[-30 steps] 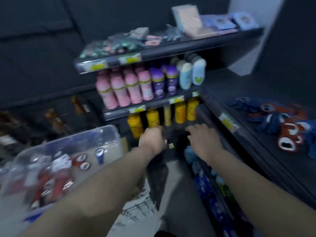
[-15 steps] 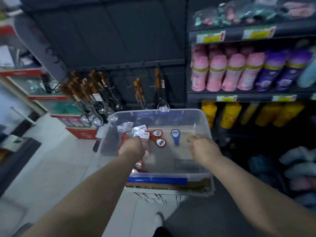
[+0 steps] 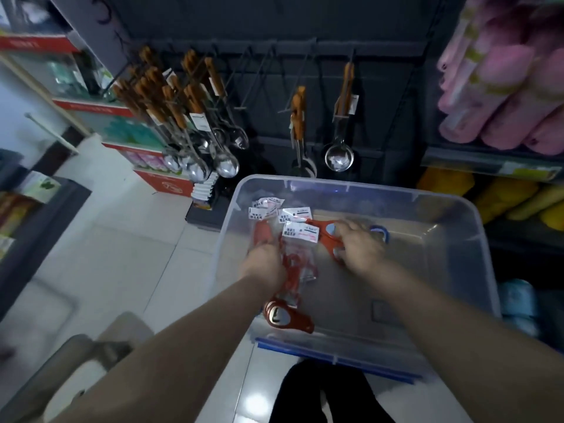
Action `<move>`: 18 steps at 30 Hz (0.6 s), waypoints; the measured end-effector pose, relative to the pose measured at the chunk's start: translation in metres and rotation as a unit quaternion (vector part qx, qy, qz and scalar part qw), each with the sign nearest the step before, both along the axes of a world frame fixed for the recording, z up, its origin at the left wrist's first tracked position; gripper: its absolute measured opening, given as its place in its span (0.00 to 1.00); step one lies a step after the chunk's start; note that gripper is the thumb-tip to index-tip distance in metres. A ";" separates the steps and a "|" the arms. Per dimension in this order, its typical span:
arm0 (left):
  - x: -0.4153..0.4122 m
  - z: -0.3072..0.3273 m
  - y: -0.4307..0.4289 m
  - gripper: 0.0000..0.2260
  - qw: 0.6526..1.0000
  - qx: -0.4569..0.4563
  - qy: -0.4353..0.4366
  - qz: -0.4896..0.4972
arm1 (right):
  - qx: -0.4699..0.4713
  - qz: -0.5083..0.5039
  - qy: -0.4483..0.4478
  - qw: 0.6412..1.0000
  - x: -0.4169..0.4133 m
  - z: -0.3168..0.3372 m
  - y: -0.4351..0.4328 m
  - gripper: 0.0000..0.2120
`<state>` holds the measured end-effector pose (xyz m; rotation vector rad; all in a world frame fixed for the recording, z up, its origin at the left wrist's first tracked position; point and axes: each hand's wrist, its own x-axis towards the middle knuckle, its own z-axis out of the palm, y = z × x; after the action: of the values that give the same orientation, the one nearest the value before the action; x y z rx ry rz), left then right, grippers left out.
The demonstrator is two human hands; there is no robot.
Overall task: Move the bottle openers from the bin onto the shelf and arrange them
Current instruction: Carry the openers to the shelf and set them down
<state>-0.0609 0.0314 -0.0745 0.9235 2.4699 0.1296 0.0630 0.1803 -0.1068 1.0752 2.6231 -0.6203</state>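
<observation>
Red openers in tagged packs lie at the left of the clear bin. A bare red opener sits by the front wall and a blue opener further right. The left hand curls down among the packs; blur hides whether it grips one. The right hand pinches another red one. Ladles hang behind.

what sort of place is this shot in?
Most likely a household-goods shop aisle: tagged ladles hang in rows, pink bottles line a shelf with price labels, and a clear bin holds labelled bottle openers.
</observation>
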 end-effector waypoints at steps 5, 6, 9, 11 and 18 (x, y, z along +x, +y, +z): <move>0.006 -0.007 -0.005 0.16 0.999 0.012 -0.024 0.037 | -0.005 0.049 0.018 0.999 -0.019 -0.018 0.003 0.29; 0.006 -0.009 -0.006 0.16 0.999 0.008 -0.025 0.040 | 0.015 0.045 0.027 0.998 -0.020 -0.020 0.002 0.28; 0.007 -0.011 -0.007 0.15 0.998 0.011 -0.018 0.051 | 0.080 0.008 0.027 0.996 -0.021 -0.022 0.005 0.26; 0.010 -0.011 -0.007 0.14 0.998 0.019 -0.013 0.063 | 0.064 -0.030 0.042 0.997 -0.016 -0.018 0.010 0.19; 0.006 -0.003 -0.013 0.10 0.992 -0.014 -0.059 -0.111 | -0.050 -0.051 0.067 0.995 0.019 -0.012 0.008 0.11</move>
<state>-0.0545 0.0181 -0.0776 1.1367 2.2386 0.0708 0.0821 0.1883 -0.1188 1.1810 2.6275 -0.8648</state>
